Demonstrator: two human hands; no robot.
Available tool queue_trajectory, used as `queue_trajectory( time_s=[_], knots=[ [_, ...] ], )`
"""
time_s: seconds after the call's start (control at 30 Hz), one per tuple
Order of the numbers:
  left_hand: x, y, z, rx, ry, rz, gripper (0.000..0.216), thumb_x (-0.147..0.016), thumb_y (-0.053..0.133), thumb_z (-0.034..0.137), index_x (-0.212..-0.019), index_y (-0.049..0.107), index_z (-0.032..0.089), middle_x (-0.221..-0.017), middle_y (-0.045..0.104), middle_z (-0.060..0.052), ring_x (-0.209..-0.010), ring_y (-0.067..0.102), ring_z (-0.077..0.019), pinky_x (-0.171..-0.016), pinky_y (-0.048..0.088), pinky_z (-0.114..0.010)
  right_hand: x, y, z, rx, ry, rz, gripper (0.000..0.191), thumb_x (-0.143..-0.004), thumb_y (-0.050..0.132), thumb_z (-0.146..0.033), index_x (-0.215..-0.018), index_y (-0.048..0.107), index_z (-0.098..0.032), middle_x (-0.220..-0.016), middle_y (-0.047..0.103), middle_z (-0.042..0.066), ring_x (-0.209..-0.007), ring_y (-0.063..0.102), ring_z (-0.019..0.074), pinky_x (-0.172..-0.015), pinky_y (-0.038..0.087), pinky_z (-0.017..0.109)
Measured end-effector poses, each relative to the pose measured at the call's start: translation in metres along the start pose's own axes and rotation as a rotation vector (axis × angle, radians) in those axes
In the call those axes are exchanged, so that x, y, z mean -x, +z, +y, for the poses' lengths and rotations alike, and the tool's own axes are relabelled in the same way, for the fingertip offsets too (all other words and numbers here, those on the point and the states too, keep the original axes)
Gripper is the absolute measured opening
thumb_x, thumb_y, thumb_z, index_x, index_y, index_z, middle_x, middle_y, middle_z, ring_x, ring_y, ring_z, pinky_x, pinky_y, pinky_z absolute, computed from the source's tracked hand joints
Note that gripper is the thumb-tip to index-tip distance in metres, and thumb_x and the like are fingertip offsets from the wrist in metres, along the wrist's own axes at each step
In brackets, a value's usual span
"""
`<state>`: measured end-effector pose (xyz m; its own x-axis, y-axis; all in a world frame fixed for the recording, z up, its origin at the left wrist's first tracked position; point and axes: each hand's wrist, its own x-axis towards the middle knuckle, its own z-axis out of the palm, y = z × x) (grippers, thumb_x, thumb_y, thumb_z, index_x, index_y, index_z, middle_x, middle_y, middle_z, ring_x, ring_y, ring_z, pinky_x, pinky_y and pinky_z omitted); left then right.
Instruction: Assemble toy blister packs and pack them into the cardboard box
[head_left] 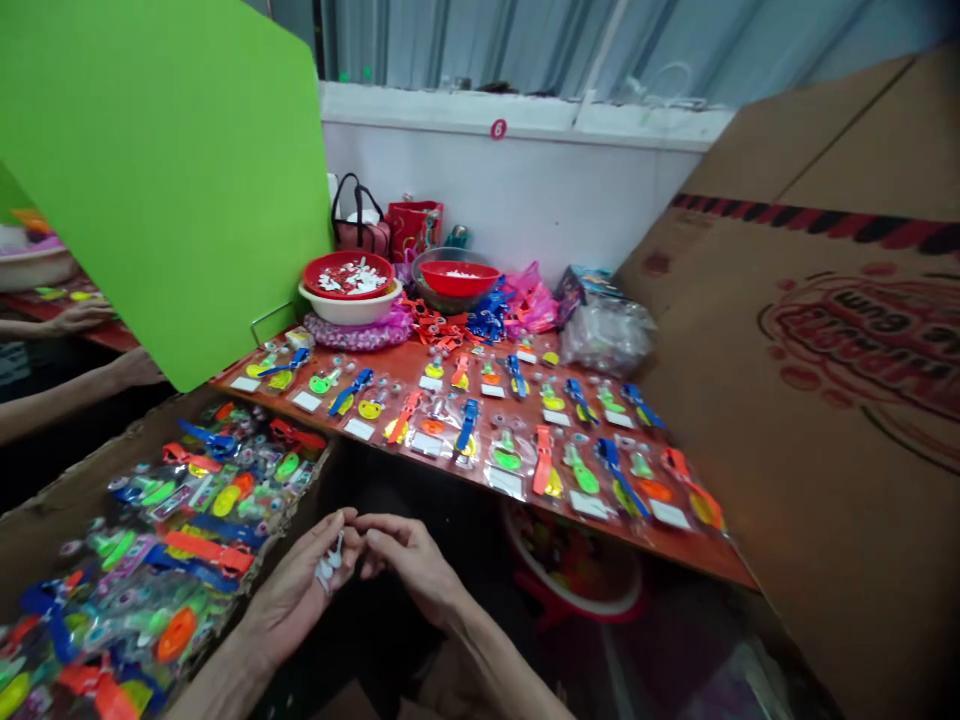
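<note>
My left hand (304,578) is cupped around several small white pieces (328,568), which rest in its palm and curled fingers. My right hand (412,562) meets it at the fingertips, thumb and index finger pinched together; whatever lies between them is too small to make out. Both hands are in front of the red-brown table, above the dark gap at its near edge. On the table (480,478) lie rows of clear blister packs (507,455) with pacifier-shaped toys in green, yellow and orange, white cards, and blue or orange straps.
A carton (187,550) at left is full of packed toys. Behind the rows are a red bowl of white pieces (349,275), another red bowl (459,277), loose straps (439,325) and clear bags (609,335). A green board (172,180) and large cardboard (817,330) flank the table. Another person's arms (82,395) show at left.
</note>
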<state>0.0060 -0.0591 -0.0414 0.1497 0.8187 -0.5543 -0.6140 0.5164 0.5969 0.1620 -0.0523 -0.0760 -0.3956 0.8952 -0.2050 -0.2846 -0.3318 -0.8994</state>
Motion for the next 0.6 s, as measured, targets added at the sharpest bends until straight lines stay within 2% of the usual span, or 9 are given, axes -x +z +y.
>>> queue_trajectory(
  time_s=[0.13,0.3,0.5,0.6],
  knots=[
    [-0.010,0.028,-0.027,-0.031,-0.042,-0.074,0.015,-0.083,0.074,0.016,-0.094,0.069,0.008,-0.066,0.062,-0.002,-0.049,0.053,-0.0075,-0.044,0.042,-0.017,0.022,-0.030,0.004,-0.053,0.028,0.060,0.042,-0.078,0.076,-0.051,-0.103,0.078,-0.017,-0.074,0.069,0.003,-0.059,0.059,0.0098,-0.059,0.042,0.022],
    [-0.021,0.053,-0.055,-0.043,-0.113,-0.077,0.009,-0.087,0.068,0.013,-0.095,0.068,0.009,-0.070,0.064,-0.004,-0.051,0.057,-0.0082,-0.045,0.043,-0.017,0.045,-0.057,0.017,-0.083,0.032,0.165,0.045,-0.074,0.078,-0.055,-0.096,0.078,-0.016,-0.074,0.068,0.003,-0.057,0.058,0.0088,-0.054,0.037,0.020],
    [-0.026,0.062,-0.076,-0.019,-0.134,-0.115,0.013,-0.086,0.071,0.015,-0.097,0.068,0.010,-0.068,0.062,-0.002,-0.050,0.056,-0.0073,-0.045,0.044,-0.016,0.056,-0.077,0.026,-0.107,0.025,0.175,0.049,-0.072,0.080,-0.055,-0.105,0.076,-0.018,-0.077,0.069,0.002,-0.058,0.058,0.0093,-0.056,0.040,0.022],
    [-0.022,0.061,-0.080,-0.010,-0.152,-0.092,0.010,-0.088,0.068,0.012,-0.097,0.068,0.009,-0.067,0.061,-0.002,-0.050,0.055,-0.0072,-0.046,0.044,-0.016,0.058,-0.078,0.031,-0.070,-0.017,0.171,0.049,-0.068,0.084,-0.054,-0.101,0.076,-0.019,-0.077,0.070,0.001,-0.059,0.057,0.0094,-0.060,0.043,0.024]
  ],
)
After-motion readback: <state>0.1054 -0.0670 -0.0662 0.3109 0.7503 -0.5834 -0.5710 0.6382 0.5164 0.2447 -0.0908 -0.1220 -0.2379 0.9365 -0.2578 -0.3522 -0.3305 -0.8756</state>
